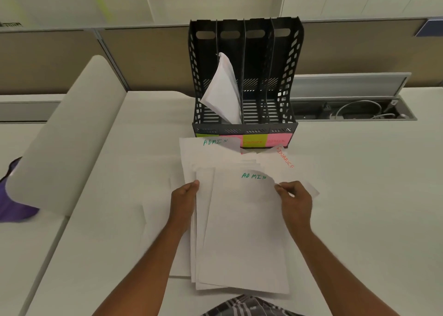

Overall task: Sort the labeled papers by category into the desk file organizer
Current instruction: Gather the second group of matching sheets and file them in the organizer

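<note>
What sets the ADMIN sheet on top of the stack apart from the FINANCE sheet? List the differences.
Lettering: the ADMIN sheet is marked in green, the FINANCE sheet in orange-red.
Pose: the ADMIN word reads level, while the FINANCE word runs slanted at the right.
Position: the ADMIN sheet lies fully exposed on top; the FINANCE sheet is partly covered.
Grip: the right hand pinches the ADMIN sheet's corner; whether it touches the FINANCE sheet is unclear.
Both are white paper with handwritten labels.

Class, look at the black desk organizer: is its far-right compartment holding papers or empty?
Empty as far as shown: the far-right compartment of the organizer shows bare slats, while folded paper leans in a left slot.
</note>
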`<state>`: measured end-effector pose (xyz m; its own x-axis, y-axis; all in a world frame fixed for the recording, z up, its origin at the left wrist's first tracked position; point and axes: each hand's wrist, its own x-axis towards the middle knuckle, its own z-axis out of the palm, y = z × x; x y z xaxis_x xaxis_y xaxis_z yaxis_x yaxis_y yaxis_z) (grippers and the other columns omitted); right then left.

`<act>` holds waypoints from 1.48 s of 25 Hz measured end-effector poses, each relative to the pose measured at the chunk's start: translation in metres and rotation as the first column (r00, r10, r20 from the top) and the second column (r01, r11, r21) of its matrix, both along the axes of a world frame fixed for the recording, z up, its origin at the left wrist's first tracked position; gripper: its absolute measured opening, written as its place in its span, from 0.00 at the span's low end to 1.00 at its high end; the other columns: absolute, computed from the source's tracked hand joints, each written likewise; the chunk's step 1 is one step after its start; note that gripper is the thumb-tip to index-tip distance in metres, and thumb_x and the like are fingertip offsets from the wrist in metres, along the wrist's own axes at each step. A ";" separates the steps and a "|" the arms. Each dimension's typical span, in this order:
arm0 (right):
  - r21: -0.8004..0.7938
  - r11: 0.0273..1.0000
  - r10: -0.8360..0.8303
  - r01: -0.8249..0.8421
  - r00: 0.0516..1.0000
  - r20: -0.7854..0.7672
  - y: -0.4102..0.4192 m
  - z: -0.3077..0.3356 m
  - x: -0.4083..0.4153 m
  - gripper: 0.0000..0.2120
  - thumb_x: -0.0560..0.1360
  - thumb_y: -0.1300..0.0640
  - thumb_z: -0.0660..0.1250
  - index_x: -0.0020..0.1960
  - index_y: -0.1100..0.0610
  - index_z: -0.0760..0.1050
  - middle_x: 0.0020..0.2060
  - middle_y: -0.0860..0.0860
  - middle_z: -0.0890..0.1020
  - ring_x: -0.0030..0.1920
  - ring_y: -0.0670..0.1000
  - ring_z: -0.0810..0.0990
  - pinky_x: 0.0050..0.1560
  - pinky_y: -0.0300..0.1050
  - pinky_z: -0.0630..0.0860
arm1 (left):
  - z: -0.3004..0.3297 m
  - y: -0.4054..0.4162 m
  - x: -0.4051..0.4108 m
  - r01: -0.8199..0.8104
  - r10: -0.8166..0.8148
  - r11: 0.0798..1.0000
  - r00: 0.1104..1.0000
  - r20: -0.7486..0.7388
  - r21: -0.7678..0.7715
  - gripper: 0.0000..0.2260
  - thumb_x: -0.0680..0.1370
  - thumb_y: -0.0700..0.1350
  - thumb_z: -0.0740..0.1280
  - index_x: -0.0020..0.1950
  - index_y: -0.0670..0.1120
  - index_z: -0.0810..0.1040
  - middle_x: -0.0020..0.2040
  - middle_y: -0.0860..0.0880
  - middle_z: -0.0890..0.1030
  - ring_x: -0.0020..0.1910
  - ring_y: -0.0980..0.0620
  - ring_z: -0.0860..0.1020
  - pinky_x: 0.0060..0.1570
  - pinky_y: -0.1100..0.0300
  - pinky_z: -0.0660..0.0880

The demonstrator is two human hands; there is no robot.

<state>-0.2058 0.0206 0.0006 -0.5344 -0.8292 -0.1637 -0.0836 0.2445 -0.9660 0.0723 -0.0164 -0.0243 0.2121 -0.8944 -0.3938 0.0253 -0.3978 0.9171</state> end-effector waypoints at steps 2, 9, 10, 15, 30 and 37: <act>0.053 0.995 0.087 -0.087 0.996 0.010 0.008 -0.002 -0.004 0.05 0.73 0.63 0.73 0.40 0.57 0.80 0.39 0.50 0.85 0.43 0.50 0.82 0.43 0.37 0.76 | -0.003 -0.004 0.002 0.008 -0.008 1.000 1.000 -0.018 -0.015 0.09 0.78 0.50 0.70 0.39 0.49 0.82 0.43 0.49 0.80 0.43 0.50 0.77 0.50 0.59 0.71; 0.132 0.988 0.073 -0.078 0.997 0.039 0.024 -0.014 0.019 0.03 0.74 0.62 0.72 0.42 0.56 0.80 0.41 0.48 0.85 0.45 0.48 0.82 0.45 0.37 0.74 | -0.005 0.008 0.004 0.076 -0.091 0.993 0.982 -0.167 -0.091 0.07 0.77 0.44 0.69 0.50 0.47 0.87 0.51 0.45 0.87 0.52 0.43 0.85 0.56 0.51 0.81; 0.142 0.988 0.058 -0.063 0.998 0.037 0.021 -0.014 0.021 0.03 0.74 0.62 0.72 0.43 0.56 0.80 0.42 0.48 0.85 0.46 0.48 0.82 0.46 0.36 0.74 | -0.004 0.009 0.005 0.082 -0.101 0.992 0.972 -0.210 -0.100 0.09 0.78 0.48 0.68 0.52 0.47 0.87 0.52 0.45 0.87 0.54 0.46 0.85 0.56 0.52 0.81; 0.189 0.978 0.088 -0.090 0.996 0.018 0.013 -0.012 0.022 0.03 0.74 0.61 0.72 0.47 0.57 0.79 0.46 0.49 0.83 0.48 0.50 0.81 0.45 0.33 0.72 | -0.003 0.014 0.005 0.171 -0.184 0.976 0.978 -0.095 -0.134 0.06 0.77 0.45 0.71 0.51 0.48 0.87 0.52 0.46 0.87 0.54 0.45 0.85 0.57 0.50 0.81; -0.061 0.987 0.149 -0.152 0.988 -0.051 -0.019 0.019 0.000 0.16 0.75 0.74 0.59 0.48 0.58 0.81 0.50 0.52 0.84 0.53 0.54 0.81 0.54 0.49 0.81 | 0.001 0.019 0.008 0.153 -0.147 0.977 0.988 0.049 -0.151 0.11 0.74 0.31 0.70 0.47 0.47 0.85 0.43 0.53 0.88 0.45 0.54 0.84 0.52 0.60 0.80; 0.297 0.800 0.598 -0.521 0.660 -0.455 -0.073 0.040 -0.008 0.15 0.80 0.59 0.66 0.65 0.54 0.79 0.65 0.51 0.79 0.63 0.53 0.75 0.64 0.47 0.71 | 0.006 0.021 0.004 0.162 -0.141 0.971 0.982 0.125 -0.173 0.17 0.75 0.28 0.68 0.40 0.50 0.85 0.37 0.56 0.86 0.39 0.59 0.83 0.47 0.66 0.79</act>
<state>-0.2142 -0.0526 0.0404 -0.0095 -0.9901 -0.1404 -0.7056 0.1061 -0.7006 0.0761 0.0047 -0.0180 0.1017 -0.9739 -0.2031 -0.1285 -0.2153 0.9681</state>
